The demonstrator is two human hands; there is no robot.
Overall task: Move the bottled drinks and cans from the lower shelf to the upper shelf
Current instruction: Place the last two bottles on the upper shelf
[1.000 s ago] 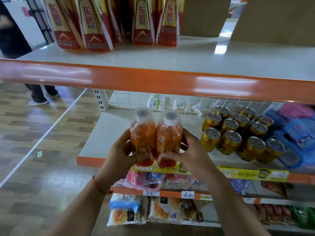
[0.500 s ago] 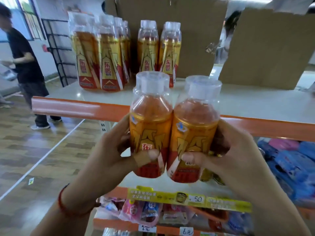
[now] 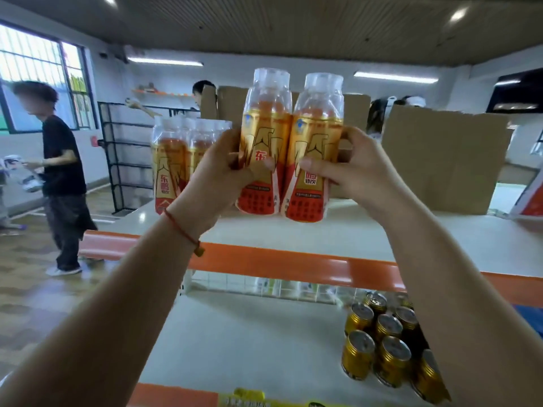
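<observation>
At far left a bystander (image 3: 60, 171) in a black shirt stands on the floor, apart from the work. Next we meet the bottles already placed (image 3: 188, 163) on the upper shelf (image 3: 367, 239): a clustered group with gold-and-red labels, partly hidden by our arm; we can make out at least two, and the exact number cannot be told.

Our left hand (image 3: 219, 174) wraps the left bottle (image 3: 263, 148) at mid-label, thumb in front. Our right hand (image 3: 349, 168) holds the right bottle (image 3: 314, 154) in the same way. The two bottles are upright, pressed side to side, with their bases seemingly just above the upper shelf surface; whether they touch it we cannot tell.

We judge these bottles full, hence moderately heavy. Their plastic walls should be fairly stiff, and the glossy sleeve is likely slippery. A hold around the labelled waist, as here, seems soundest; the clear caps look a poor place to grip.

Behind and to the right, cardboard boxes (image 3: 440, 160) stand along the far side of the upper shelf.

At lower right, on the lower shelf (image 3: 249, 342), stands a cluster of gold cans (image 3: 385, 339). We count about nine visible, though some are covered by our right forearm. No bottles are seen on the visible part of this shelf, so we judge the cans to be the remaining work.
</observation>
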